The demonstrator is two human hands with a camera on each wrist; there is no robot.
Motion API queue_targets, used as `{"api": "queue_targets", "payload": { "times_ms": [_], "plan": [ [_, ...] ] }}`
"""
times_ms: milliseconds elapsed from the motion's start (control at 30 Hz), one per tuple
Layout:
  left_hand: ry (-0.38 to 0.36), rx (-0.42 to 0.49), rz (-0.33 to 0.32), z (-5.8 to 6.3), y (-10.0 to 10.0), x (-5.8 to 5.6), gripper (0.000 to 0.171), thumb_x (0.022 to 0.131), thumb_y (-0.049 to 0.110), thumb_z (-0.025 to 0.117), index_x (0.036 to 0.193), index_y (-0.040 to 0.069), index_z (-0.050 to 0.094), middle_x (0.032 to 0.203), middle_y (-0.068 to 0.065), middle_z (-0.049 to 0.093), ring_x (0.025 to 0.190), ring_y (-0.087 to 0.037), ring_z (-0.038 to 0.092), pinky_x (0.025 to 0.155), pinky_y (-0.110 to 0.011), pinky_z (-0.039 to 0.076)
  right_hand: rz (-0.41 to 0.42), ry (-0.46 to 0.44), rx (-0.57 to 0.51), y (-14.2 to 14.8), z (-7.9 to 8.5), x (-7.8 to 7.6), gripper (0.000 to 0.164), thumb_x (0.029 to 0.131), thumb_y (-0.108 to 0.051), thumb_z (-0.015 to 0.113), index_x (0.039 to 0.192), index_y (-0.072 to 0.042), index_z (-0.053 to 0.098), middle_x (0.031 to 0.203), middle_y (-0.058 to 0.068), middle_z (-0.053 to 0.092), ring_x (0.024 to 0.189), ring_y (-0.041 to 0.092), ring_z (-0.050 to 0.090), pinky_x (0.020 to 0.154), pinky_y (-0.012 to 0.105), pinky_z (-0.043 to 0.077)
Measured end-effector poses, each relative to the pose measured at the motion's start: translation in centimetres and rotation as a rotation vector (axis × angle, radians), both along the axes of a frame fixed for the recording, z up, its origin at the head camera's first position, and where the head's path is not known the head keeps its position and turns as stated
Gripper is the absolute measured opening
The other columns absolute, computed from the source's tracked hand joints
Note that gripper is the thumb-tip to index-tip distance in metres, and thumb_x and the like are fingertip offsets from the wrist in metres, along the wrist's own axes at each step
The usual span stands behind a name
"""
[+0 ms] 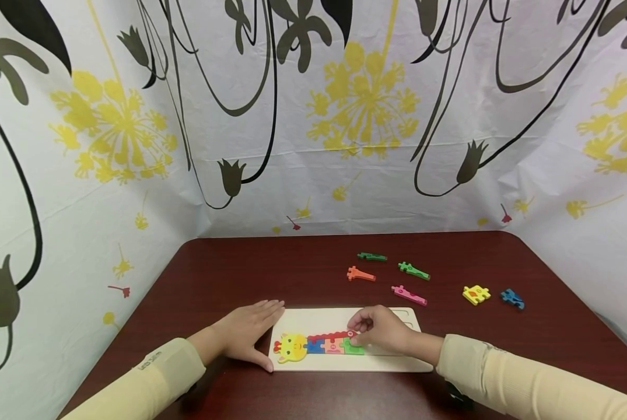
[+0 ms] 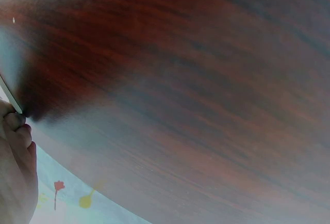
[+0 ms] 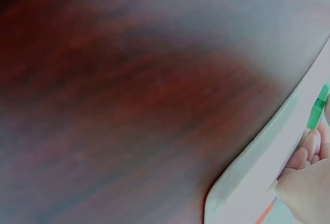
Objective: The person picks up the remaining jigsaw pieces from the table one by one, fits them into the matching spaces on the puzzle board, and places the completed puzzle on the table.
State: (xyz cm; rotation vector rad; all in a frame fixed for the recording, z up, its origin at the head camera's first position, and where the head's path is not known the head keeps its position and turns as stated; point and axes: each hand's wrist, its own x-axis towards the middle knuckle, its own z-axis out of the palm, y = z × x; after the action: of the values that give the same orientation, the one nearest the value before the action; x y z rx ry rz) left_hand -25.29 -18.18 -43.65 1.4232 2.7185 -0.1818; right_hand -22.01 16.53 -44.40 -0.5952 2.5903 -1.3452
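Observation:
A pale wooden puzzle board (image 1: 386, 363) lies at the table's near edge, partly filled with a giraffe. Its yellow head piece (image 1: 293, 347) is at the left, followed by a blue piece (image 1: 315, 346), a salmon piece (image 1: 333, 346) and a green piece (image 1: 353, 349). Along their upper side runs a wavy red strip piece (image 1: 328, 336). My right hand (image 1: 384, 331) pinches the red strip's right end between thumb and index finger, just above the green piece. Fingers straight, my left hand (image 1: 250, 332) rests against the board's left edge, its thumb by the near corner.
Loose puzzle pieces lie beyond the board: dark green (image 1: 372, 256), light green (image 1: 413, 271), orange (image 1: 361, 274) and pink (image 1: 409, 295). Further right are a yellow piece (image 1: 476, 294) and a blue one (image 1: 512, 298). A printed curtain (image 1: 292, 134) hangs around the dark red table (image 1: 250, 268).

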Motion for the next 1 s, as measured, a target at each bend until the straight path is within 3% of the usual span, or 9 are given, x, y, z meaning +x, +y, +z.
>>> {"api": "queue_targets", "payload": {
  "times_ms": [433,1000],
  "plan": [
    [0.002,-0.005,0.003,0.0,0.0,0.0,0.118,0.075,0.09,0.034,0.153,0.002,0.024,0.159,-0.012,0.023,0.145,-0.025,0.021,0.115,-0.038,0.021,-0.016,0.016,-0.028,0.4,0.1,-0.3,0.021,0.075,-0.015,0.085,0.091,-0.008,0.073,0.08,-0.001,0.063,0.076,0.017,0.054,0.065,0.024,0.047],
    [0.0,-0.022,0.017,-0.1,0.0,-0.1,0.119,0.074,0.091,0.032,0.154,0.004,0.023,0.159,-0.011,0.021,0.145,-0.023,0.019,0.115,-0.037,0.02,-0.1,0.043,-0.053,1.7,2.0,-0.5,0.026,0.076,-0.01,0.083,0.097,-0.001,0.072,0.081,0.0,0.063,0.077,0.019,0.056,0.065,0.025,0.049]
  ]
}}
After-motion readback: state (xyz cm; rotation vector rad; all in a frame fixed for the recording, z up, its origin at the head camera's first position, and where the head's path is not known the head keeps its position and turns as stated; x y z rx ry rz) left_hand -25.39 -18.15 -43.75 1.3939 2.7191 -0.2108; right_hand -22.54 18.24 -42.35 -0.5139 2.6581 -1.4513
